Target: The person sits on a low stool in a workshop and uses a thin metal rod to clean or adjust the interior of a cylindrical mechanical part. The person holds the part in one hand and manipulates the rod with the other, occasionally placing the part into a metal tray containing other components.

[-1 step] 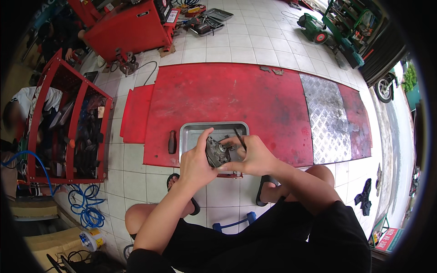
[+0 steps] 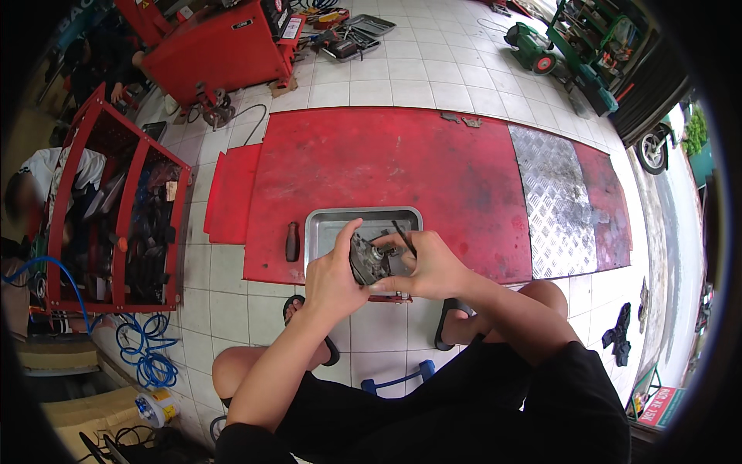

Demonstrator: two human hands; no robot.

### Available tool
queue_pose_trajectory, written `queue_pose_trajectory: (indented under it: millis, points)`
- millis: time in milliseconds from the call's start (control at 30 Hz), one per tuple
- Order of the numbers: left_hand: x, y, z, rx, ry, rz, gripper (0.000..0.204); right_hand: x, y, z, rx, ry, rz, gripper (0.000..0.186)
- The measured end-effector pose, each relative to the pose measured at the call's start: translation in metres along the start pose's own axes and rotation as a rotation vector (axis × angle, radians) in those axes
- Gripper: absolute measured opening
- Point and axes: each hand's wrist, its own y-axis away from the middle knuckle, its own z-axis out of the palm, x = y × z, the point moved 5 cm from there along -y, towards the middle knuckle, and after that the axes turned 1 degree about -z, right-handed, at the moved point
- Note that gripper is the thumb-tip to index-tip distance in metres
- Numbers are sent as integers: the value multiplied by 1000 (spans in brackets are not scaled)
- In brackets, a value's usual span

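Note:
Over a metal tray (image 2: 418, 219), my left hand (image 2: 334, 277) grips a small, dark grey metal machine part (image 2: 366, 261), its thumb standing up along the side. The part's exact kind cannot be made out. My right hand (image 2: 434, 267) is curled at the part's right side, with the thumb at its lower edge. A thin dark rod-like tool (image 2: 403, 237) sticks up from the right fingers, tilted to the left; its lower end is hidden by the hand. Small pieces lie in the tray, partly covered by my hands. A dark-handled screwdriver (image 2: 292, 242) lies left of the tray.
Beneath the tray is a red platform (image 2: 386, 158) with a silver tread plate (image 2: 553, 201). Small metal pieces (image 2: 471, 121) lie at its far edge. A red tool cart (image 2: 116, 224) stands left, near a coiled blue hose (image 2: 147, 352). Two people are partly visible at far left.
The thin tool in my right hand has tipped slightly to the left. Both hands and the metal part hold nearly the same position.

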Motion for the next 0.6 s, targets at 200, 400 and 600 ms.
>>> queue_pose_trajectory:
  millis: [200,400,600]
  points:
    - [1,2,3,-23,-80,83,103,6,2,8,31,29,6,77]
    - [1,-5,-1,20,-66,3,101,2,7,-3,129,59,82,75]
    - [-24,0,-24,157,88,-132,104,17,5,-84,303,-358,-48,46]
